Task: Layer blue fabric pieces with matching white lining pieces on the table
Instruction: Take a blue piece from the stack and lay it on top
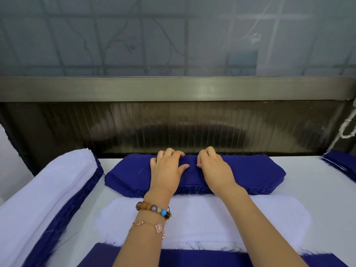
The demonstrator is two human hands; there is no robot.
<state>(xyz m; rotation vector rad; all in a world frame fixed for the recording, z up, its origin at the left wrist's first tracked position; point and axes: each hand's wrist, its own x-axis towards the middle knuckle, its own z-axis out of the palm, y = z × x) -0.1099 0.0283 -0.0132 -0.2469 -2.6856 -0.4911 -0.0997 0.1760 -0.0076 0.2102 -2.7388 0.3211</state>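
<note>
Holding item 1, the stack of blue fabric pieces (250, 172), at the far edge of the table (317, 191): left hand (167, 171) and right hand (213, 168) sit close together at its middle, fingers curled over the far edge and thumbs pressed in on top, apparently pinching the uppermost layer to peel 1 piece from the rest. Item 2, a single white lining piece (202, 218), lies flat just in front of the stack, under both forearms, probably spread to receive the blue piece. Item 3, blue cloth (192, 257) at the near edge, partly beneath the lining. Item 4, layered pile (44, 189) at left, white uppermost with blue fringe below, likely finished pairs. Item 5, further blue pieces (341, 164) at far right. Left wrist carries a beaded bracelet (154, 209) and a chain bracelet (152, 227).
</note>
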